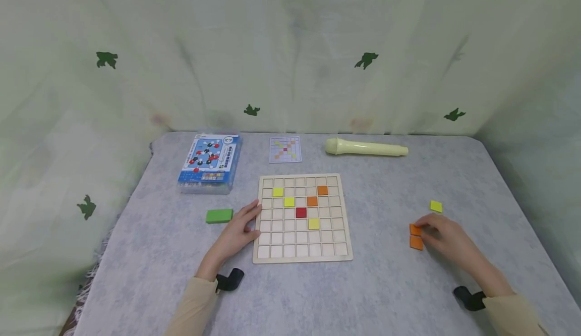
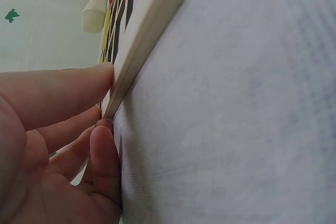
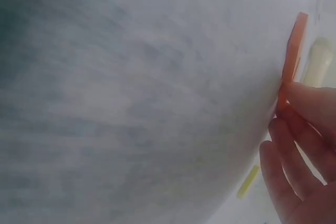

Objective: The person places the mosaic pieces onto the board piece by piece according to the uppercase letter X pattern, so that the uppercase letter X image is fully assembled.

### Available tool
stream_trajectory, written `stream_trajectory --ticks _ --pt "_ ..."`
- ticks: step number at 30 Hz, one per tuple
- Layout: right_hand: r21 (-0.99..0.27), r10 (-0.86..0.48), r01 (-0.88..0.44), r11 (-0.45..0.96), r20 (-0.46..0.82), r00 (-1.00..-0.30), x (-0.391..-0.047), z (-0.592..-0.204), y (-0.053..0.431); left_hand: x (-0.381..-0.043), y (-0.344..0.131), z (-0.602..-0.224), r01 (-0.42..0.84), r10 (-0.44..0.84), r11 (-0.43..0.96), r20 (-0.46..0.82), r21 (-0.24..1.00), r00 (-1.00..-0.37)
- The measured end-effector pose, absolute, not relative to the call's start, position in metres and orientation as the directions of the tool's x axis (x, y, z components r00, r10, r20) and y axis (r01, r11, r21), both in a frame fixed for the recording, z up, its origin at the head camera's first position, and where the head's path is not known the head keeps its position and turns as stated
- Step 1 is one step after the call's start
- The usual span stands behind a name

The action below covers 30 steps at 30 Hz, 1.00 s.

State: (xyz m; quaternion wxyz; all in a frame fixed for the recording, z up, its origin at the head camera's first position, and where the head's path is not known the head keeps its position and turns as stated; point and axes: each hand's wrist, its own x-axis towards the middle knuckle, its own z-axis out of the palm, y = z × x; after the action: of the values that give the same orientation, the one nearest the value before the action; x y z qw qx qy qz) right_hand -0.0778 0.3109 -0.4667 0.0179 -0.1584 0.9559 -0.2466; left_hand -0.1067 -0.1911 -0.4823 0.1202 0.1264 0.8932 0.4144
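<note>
- Blue box [image 1: 209,164], left of the frame's centre at mid-height, its cover printed with a molecule model.
- Green block [image 1: 219,216], below the box and just beside the left hand.
- Left hand [image 1: 237,232], lower left of centre: thumb and forefinger are spread apart, the fingertips touching the left edge of the board.
- Card [image 1: 285,150], centre of the frame, above the board, printed with a small coloured grid.
- Board [image 1: 301,260], flat in the lower centre. Two yellow tiles [image 1: 278,192] step down from its upper left to a red tile [image 1: 301,213] in the middle square; another yellow one lies diagonally below right of that, and two orange ones climb toward the upper right.
- Cream microphone-shaped rod [image 1: 366,148], right of centre at mid-height, lying crosswise.
- Two orange tiles [image 1: 416,243], lower right, one above the other.
- Loose yellow tile [image 1: 436,206], right side, above the right hand.
- Right hand [image 1: 449,240], lower right, pinching the upper loose orange tile between thumb and forefinger.
</note>
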Motion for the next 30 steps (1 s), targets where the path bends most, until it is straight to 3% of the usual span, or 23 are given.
stream_trajectory --ticks 8,16,22,30 --pt "-0.489 -0.347 -0.329 0.808 0.057 -0.936 -0.093 -0.466 0.295 -0.106 -0.191 -0.482 0.128 0.323 0.628 -0.108 0.768 -0.94" --pt "-0.539 -0.528 -0.545 0.642 0.204 -0.824 -0.111 -0.461 0.214 -0.106 -0.193 -0.484 0.158 0.328 0.611 -0.067 0.776 -0.942" --pt "-0.571 -0.637 -0.588 0.573 0.14 -0.758 -0.121 -0.458 0.142 -0.106 -0.192 -0.483 0.149 0.329 0.612 -0.079 0.777 -0.941" --pt "-0.506 -0.727 -0.658 0.557 0.085 -0.681 -0.131 -0.452 0.072 -0.105 -0.192 -0.483 0.156 0.325 0.622 -0.071 0.767 -0.943"
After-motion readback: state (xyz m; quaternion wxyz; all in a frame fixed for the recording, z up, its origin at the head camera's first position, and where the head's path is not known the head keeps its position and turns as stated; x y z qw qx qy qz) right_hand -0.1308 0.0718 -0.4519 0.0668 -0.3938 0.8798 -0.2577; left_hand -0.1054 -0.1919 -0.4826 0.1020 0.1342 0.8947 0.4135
